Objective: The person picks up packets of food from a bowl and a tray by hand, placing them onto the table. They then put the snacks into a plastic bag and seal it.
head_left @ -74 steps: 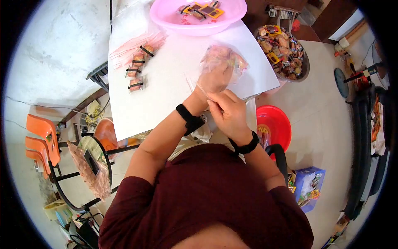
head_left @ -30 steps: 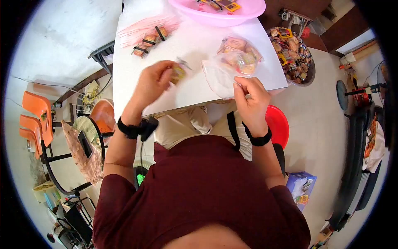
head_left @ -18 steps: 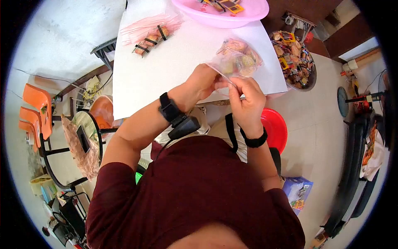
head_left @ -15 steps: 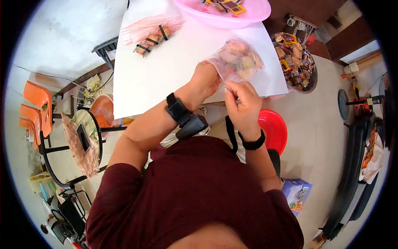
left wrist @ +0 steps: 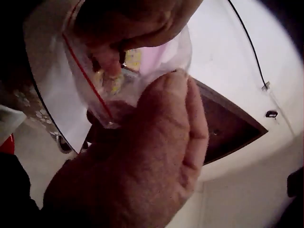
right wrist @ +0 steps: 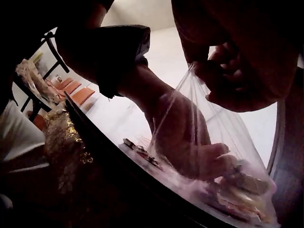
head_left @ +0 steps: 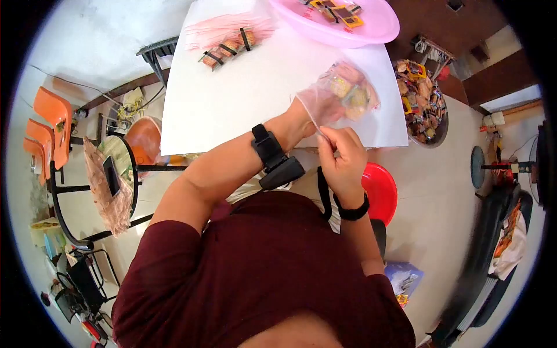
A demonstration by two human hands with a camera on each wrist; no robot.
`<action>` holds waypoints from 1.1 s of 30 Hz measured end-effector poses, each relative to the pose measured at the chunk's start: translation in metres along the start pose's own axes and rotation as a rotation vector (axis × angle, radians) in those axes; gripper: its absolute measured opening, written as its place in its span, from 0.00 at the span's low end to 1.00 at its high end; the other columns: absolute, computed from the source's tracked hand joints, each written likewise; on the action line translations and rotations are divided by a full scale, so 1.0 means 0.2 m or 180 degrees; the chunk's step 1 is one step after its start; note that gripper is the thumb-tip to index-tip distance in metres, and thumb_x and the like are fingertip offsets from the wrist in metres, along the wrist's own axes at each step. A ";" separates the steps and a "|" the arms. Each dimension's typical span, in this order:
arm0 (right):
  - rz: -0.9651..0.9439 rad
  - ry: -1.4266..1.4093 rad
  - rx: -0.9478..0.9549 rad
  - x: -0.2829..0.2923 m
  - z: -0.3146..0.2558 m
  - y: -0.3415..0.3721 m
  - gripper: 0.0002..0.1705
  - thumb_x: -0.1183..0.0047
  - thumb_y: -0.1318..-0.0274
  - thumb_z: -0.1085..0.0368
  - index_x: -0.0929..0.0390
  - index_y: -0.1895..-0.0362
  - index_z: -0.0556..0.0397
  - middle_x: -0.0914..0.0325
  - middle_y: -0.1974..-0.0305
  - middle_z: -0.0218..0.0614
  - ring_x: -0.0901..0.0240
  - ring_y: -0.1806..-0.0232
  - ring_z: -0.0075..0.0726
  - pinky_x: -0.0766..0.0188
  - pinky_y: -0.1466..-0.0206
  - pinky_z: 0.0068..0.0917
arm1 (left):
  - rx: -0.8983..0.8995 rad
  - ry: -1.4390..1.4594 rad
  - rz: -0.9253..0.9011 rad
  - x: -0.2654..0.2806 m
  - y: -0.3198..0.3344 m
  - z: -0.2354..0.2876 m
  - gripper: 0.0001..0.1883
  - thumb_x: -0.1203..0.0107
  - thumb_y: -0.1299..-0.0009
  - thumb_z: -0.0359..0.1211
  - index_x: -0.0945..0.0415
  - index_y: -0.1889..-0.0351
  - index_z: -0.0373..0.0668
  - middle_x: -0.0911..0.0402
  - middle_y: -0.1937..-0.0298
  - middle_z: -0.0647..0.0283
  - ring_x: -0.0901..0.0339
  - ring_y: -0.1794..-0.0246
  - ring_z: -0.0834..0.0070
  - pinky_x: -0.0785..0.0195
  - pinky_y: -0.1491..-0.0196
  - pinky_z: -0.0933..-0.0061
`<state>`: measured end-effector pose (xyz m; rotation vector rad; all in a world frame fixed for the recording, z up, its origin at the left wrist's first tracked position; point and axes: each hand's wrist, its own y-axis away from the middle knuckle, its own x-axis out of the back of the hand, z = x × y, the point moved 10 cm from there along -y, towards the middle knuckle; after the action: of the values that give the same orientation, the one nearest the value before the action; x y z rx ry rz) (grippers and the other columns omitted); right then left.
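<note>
In the head view my left hand is inside a clear plastic bag of wrapped snacks, over the table's right part. The right wrist view shows my left hand through the film, fingers extended beside the packets. My right hand pinches the bag's rim between thumb and fingers. Film stretches from that pinch in the right wrist view. Seen from the left wrist, a red line runs along the bag's mouth, and my left fingers touch or adjoin a yellowish packet.
Three black-banded packets lie at the table's left, by pink-edged flat bags. At the back is a pink basin with packets. A full metal bowl stands right of the table; a red basin is below.
My left hand carried one packet from the banded row into the bag, and its fingers now lie extended inside. My right hand keeps its pinch on the rim. The head view has shifted.
</note>
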<state>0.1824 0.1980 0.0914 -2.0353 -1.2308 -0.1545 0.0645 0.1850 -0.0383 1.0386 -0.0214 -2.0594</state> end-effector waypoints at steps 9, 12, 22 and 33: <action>0.0207 -0.0053 -0.0048 0.05 0.02 -0.05 0.08 0.46 0.48 0.76 0.21 0.62 0.57 0.27 0.74 0.36 0.31 0.73 0.31 0.34 0.69 0.24 | -0.0072 -0.0132 -0.0388 -0.02 0.26 0.11 0.14 0.53 0.29 0.24 0.29 0.47 0.30 0.21 0.53 0.58 0.21 0.58 0.72 0.25 0.56 0.75; 0.0378 -0.0191 -0.0331 0.09 0.07 -0.09 0.06 0.46 0.46 0.76 0.22 0.62 0.59 0.28 0.73 0.31 0.32 0.71 0.24 0.34 0.67 0.22 | -0.0096 -0.0796 -0.0454 -0.01 0.41 0.22 0.13 0.53 0.27 0.27 0.27 0.46 0.33 0.20 0.51 0.56 0.20 0.57 0.73 0.24 0.58 0.76; 0.0668 -0.0675 -0.0719 0.16 0.13 -0.16 0.06 0.46 0.42 0.75 0.22 0.60 0.61 0.25 0.66 0.26 0.34 0.67 0.16 0.35 0.62 0.15 | -0.2384 -0.6100 0.2366 0.69 0.41 1.19 0.17 0.41 0.40 0.40 0.21 0.60 0.37 0.21 0.56 0.48 0.25 0.54 0.50 0.31 0.52 0.55; 0.0774 -0.1461 -0.0900 0.24 0.13 -0.30 0.05 0.45 0.41 0.72 0.21 0.60 0.58 0.24 0.69 0.24 0.35 0.72 0.11 0.36 0.68 0.12 | -0.2008 -0.5119 0.1382 0.56 0.45 1.17 0.17 0.40 0.42 0.32 0.23 0.57 0.34 0.19 0.68 0.58 0.21 0.66 0.70 0.30 0.60 0.72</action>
<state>0.1535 0.2641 0.1258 -2.5436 -1.2671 0.2867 -0.0726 -0.0242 0.0733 -1.0257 -0.3439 -1.7470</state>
